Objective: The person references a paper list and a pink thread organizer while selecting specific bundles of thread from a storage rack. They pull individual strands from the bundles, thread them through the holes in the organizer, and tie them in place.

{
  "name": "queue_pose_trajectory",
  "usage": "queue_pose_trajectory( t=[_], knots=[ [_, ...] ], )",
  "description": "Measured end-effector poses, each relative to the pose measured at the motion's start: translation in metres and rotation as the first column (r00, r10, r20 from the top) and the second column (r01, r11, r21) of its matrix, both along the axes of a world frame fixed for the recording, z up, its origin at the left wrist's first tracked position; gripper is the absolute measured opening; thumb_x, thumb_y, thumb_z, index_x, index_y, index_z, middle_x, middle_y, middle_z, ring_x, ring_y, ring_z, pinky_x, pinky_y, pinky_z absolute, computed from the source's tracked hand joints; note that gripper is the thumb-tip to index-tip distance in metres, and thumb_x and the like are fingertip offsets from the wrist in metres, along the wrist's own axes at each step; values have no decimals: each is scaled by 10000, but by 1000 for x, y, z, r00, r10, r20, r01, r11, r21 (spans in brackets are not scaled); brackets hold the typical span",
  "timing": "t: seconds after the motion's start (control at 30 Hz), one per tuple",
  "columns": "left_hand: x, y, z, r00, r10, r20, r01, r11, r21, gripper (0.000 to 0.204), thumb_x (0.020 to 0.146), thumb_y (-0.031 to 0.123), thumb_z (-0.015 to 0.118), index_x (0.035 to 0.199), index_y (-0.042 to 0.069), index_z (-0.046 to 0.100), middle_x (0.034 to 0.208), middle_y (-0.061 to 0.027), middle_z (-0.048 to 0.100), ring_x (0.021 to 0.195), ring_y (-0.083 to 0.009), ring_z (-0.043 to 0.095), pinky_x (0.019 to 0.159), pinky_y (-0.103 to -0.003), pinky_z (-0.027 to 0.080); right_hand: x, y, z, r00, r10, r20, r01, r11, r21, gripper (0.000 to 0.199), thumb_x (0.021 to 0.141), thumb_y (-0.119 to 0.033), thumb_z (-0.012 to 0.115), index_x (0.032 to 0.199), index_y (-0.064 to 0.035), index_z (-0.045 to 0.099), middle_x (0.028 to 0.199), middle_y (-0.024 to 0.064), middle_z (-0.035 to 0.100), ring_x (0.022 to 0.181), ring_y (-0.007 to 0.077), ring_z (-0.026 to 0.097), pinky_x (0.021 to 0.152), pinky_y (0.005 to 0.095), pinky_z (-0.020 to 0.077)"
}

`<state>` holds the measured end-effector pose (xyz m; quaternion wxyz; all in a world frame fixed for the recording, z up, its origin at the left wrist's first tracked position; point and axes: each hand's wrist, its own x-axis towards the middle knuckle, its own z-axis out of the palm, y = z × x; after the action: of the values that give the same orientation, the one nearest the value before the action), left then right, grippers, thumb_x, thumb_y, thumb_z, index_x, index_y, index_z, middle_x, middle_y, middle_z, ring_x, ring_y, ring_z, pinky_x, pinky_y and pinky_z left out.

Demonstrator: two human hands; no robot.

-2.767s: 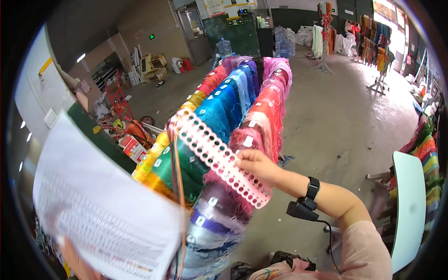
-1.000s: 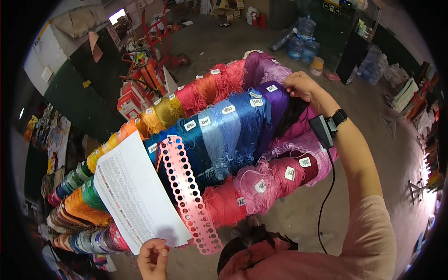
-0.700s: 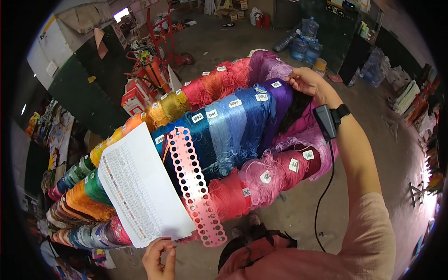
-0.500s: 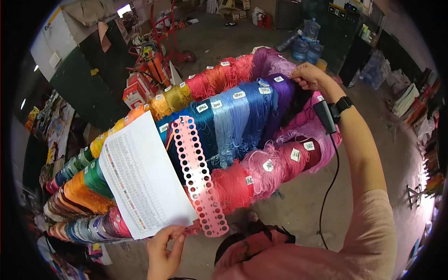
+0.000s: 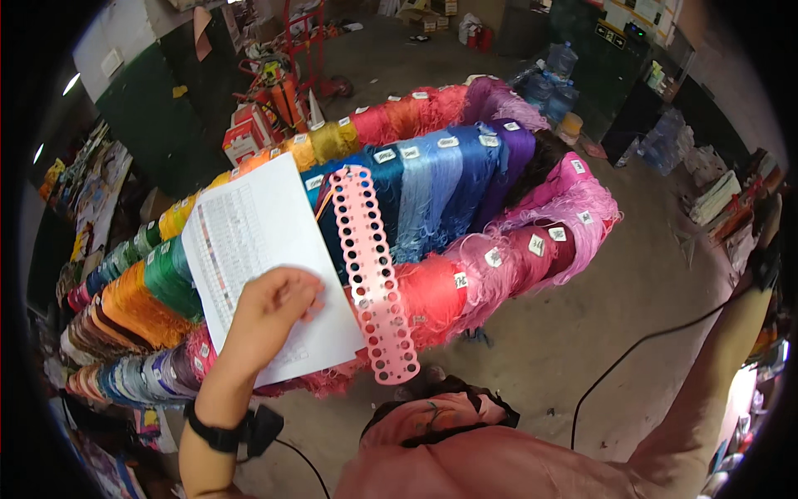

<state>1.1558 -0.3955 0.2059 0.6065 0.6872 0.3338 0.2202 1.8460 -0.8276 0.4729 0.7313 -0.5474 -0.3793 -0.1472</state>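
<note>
My left hand (image 5: pixel 278 312) is over the lower part of a white printed sheet (image 5: pixel 274 216), its fingers loosely bent and apart, with nothing visible in them. Whether it touches the paper I cannot tell. Beside the sheet lies a pink thread holder card (image 5: pixel 366 274) with two rows of round holes and a few strands tied near its top. Both rest on rows of coloured thread skeins (image 5: pixel 440 187) with small white labels. My right forearm (image 5: pixel 706 374) reaches to the far right rim; the hand beyond the wrist is lost in the dark edge.
Pink and red skeins (image 5: pixel 499 274) form the near row. Behind stand a red hand truck (image 5: pixel 307 50), red-and-white boxes (image 5: pixel 249 137) and large blue water bottles (image 5: pixel 561 62). A black cable (image 5: pixel 632 349) hangs from my right wrist. Piled goods (image 5: pixel 727 195) line the right wall.
My right hand has left the purple skeins and swung out to the right rim. My left hand has moved from the sheet's lower edge up over its face. The view has shifted slightly.
</note>
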Motion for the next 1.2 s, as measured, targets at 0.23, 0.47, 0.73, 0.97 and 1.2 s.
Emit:
queue_pose_trajectory(
  t=[0.23,0.47,0.73,0.97,1.2],
  knots=[
    [52,35,-23,985,74,-153,-110,963,-245,194,815,179,478,925,21,494,847,-43,524,753,-111,532,590,-233,446,-279,274,-180,933,287,-216,-351,854,-384,146,745,-132,525,863,-51,555,708,-22,513,595,52,447,562,169,366],
    [86,20,-54,992,123,-28,-126,934,-336,81,806,100,473,810,19,483,623,-27,517,492,-86,509,462,-191,453,-430,389,-271,624,673,-397,-777,479,-409,168,737,-15,441,904,-7,422,617,50,529,536,94,493,504,218,410],
    [82,23,-46,997,55,-45,-69,889,-453,157,844,136,394,910,17,474,776,-54,532,626,-117,563,534,-226,478,-451,422,-323,734,588,-339,-619,375,-690,92,767,-31,447,685,-3,476,603,31,514,494,76,501,438,200,402],
    [99,48,-64,996,-81,-21,51,787,-615,117,817,143,475,820,31,509,641,0,526,500,-63,522,448,-162,442,-462,420,-336,772,531,-348,-630,573,-524,95,745,-49,488,665,4,488,550,66,513,489,114,535,458,233,412],
    [95,37,-52,985,118,125,-72,945,-320,138,795,181,515,754,48,510,564,4,512,472,-46,487,432,-146,393,-463,420,-298,682,612,-400,-731,582,-356,68,728,-51,507,702,10,488,585,45,503,491,93,480,460,230,383]
  ],
)
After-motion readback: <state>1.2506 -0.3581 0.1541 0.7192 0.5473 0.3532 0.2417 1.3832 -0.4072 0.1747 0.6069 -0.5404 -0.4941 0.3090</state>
